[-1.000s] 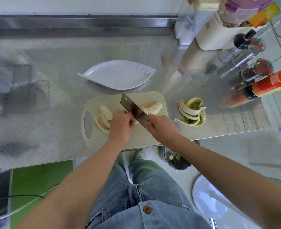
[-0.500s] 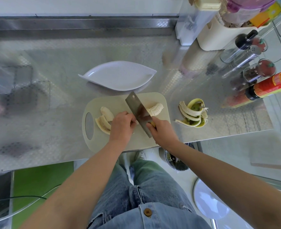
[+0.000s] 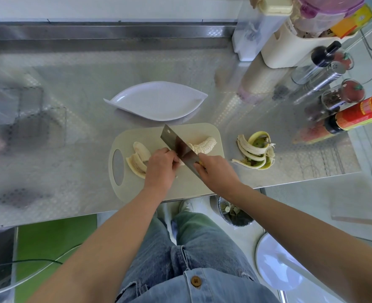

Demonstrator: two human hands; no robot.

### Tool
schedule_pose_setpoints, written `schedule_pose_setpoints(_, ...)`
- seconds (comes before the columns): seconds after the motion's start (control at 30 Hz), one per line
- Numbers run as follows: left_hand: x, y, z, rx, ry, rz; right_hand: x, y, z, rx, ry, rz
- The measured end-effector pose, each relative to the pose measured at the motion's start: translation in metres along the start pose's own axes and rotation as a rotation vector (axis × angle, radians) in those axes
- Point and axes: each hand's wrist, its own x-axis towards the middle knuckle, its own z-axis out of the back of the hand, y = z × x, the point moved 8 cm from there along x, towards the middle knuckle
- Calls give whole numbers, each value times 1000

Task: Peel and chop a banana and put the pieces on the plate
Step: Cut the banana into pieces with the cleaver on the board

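– Steel worktop (image 3: 71,149), shiny and slick, with the cutting board (image 3: 198,131) lying at its near edge. Where did the danger sit?
– At the left hand (image 3: 161,169). Its fingers were curled down over a small piece (image 3: 181,163) of banana, of which only a pale sliver showed. The cleaver (image 3: 176,145) blade stood right against those fingertips, on their right side.
– And the right hand (image 3: 217,173)?
– Clenched round the cleaver's handle, with the blade slanting away across the board. The long piece (image 3: 204,145) lay just past the blade, right of the left fingertips. The split halves (image 3: 139,158) lay on the other side, left of the knuckles.
– So a slip would have cut?
– I judged so. Banana is soft and slimy, so a small piece could squirt out from under the fingers, and the blade would then meet skin. The board might also skate on the steel.
– The plate (image 3: 158,101)?
– Beyond both sets of fingers, past the board's far edge, with no banana on it yet. The peel (image 3: 255,152) lay well right of the right hand, harmless.
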Motion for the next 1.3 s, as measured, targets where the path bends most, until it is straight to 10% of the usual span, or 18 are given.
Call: schedule_pose_setpoints(1.3, 1, -1, -1, 2, 1, -1, 4, -13, -21, 113, -13, -88)
